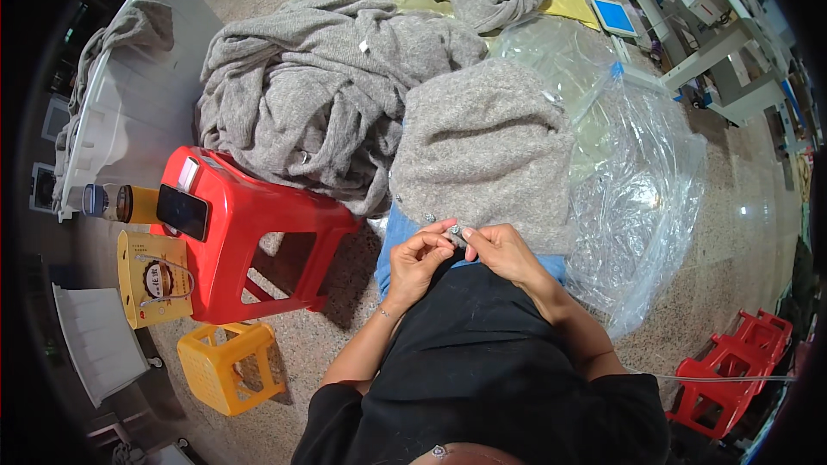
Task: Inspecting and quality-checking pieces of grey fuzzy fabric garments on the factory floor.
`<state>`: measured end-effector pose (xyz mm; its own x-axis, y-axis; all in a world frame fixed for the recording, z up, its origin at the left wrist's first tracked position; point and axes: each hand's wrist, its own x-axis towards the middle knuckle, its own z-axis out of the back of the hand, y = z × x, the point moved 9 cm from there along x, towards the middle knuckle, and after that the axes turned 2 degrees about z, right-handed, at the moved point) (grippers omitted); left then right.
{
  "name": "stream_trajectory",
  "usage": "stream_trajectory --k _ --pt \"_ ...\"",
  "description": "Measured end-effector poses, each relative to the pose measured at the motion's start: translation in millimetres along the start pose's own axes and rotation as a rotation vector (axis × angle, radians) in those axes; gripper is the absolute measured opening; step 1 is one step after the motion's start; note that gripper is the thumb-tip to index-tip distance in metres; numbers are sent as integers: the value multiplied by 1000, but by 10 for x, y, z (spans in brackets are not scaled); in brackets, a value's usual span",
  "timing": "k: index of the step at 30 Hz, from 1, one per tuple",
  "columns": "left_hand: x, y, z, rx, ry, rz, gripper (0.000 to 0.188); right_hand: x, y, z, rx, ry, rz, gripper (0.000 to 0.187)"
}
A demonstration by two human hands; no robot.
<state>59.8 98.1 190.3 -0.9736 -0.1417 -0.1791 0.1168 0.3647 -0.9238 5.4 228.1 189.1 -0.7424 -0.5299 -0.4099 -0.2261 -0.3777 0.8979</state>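
A grey knitted garment (482, 155) lies spread over my lap, on top of blue jeans (400, 228). At its near edge my right hand (504, 251) is closed, thumb and fingers pinching a small dark, shiny button (455, 230). Close beside it, my left hand (420, 260) is closed too, thumb against the bent fingers with the forefinger reaching toward the button. Whatever is between the left fingertips is too small to make out. Another button (429, 217) sits on the garment just beyond the left forefinger.
A large heap of grey knitwear (319, 86) lies ahead to the left. Clear plastic sheeting (633, 207) spreads at my right. The red stool (250, 215) at left carries a phone (183, 212); beside it are a yellow carton (155, 280) and a low yellow stool (228, 368).
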Motion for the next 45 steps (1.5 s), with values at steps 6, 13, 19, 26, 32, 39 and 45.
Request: stream_trajectory --k 6,13,19,26,32,39,45 --pt "11 -10 -28 0 34 -8 5 3 -48 2 -27 10 -4 40" --pt "-64 -31 -135 205 233 48 7 -58 190 413 -65 -99 68 32" --pt "182 60 1157 251 -567 57 17 101 767 531 -159 -363 350 15" --pt "577 240 1182 165 -503 -8 20 362 988 190 -251 -368 428 14" --pt "848 375 976 -89 -342 163 33 424 943 58 -432 -342 516 29" --pt "879 229 883 -310 -243 154 30 477 782 131 -460 -398 454 35" --pt "970 86 815 -335 -210 71 23 486 754 128 -397 -375 453 33"
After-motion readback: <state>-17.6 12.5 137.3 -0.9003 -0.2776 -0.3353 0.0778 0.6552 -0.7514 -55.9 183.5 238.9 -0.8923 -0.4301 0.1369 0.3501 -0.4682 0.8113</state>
